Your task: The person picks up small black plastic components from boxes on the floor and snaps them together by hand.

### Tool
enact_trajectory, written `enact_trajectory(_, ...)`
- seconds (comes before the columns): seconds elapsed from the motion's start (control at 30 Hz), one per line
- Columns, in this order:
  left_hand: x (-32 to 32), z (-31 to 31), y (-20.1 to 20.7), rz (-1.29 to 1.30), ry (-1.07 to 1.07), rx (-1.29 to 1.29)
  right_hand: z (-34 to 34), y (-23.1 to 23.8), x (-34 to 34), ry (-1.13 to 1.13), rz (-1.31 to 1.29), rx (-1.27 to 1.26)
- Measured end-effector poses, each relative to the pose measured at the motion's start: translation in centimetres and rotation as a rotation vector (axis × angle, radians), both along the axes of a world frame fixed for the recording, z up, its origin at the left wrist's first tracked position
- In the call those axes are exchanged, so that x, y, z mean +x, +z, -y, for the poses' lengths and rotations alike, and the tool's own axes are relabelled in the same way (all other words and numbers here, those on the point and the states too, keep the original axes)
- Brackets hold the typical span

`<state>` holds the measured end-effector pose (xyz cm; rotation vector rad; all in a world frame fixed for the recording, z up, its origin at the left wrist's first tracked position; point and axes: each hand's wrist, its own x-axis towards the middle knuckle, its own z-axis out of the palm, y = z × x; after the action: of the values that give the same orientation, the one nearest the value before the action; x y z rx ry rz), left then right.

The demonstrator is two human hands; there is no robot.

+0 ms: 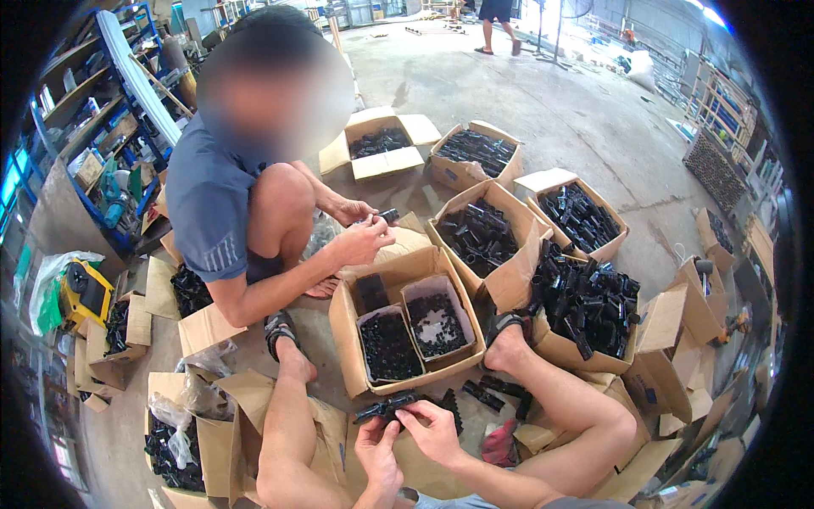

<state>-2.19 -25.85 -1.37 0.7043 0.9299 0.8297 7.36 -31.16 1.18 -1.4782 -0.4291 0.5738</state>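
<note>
Between my legs, my left hand (379, 455) grips a black plastic fitting (384, 408) from below, thumb and fingers closed round it. Pinched fingers of my right hand (432, 433) are on the right end of the same fitting. Just beyond both hands stands an open cardboard box (345, 335) with two smaller trays inside. The left tray (363, 322) is filled with small black pieces; the right tray (466, 335) has its pale bottom partly showing. Several loose black fittings (483, 395) lie by my right hand, near a red cloth-like item (501, 443).
Ahead and right, cardboard boxes (475, 222) hold black fittings, one heaped high (585, 305). At left squats a co-worker (225, 195) holding a black part (388, 216). More boxes flank my legs, including one with plastic bags (174, 416). Shelving (93, 127) lines the left wall.
</note>
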Motion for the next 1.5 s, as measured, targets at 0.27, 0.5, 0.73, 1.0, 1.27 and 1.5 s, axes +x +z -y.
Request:
enact_trajectory(0.27,0.1,0.1,0.1,0.019,-0.02,-0.031,0.5,0.4,0.7,0.002,0.302,-0.09)
enact_trajectory(0.5,-0.3,-0.1,-0.6,0.03,-0.017,0.003,0.2,0.5,0.5,0.03,0.249,-0.076)
enact_trajectory(0.73,-0.1,0.1,-0.5,-0.004,-0.037,-0.011,0.5,-0.9,0.5,0.047,0.176,-0.026)
enact_trajectory(1.0,-0.1,0.4,-1.0,0.014,-0.025,-0.022,0.4,-1.6,0.2,-0.006,0.03,0.025)
enact_trajectory(1.27,-0.4,0.1,-1.0,-0.018,-0.027,-0.039,0.2,-1.6,0.1,0.029,0.009,0.033)
enact_trajectory(1.5,-0.1,0.0,-0.3,0.003,-0.02,-0.045,0.2,-1.3,0.5,0.047,0.078,-0.023)
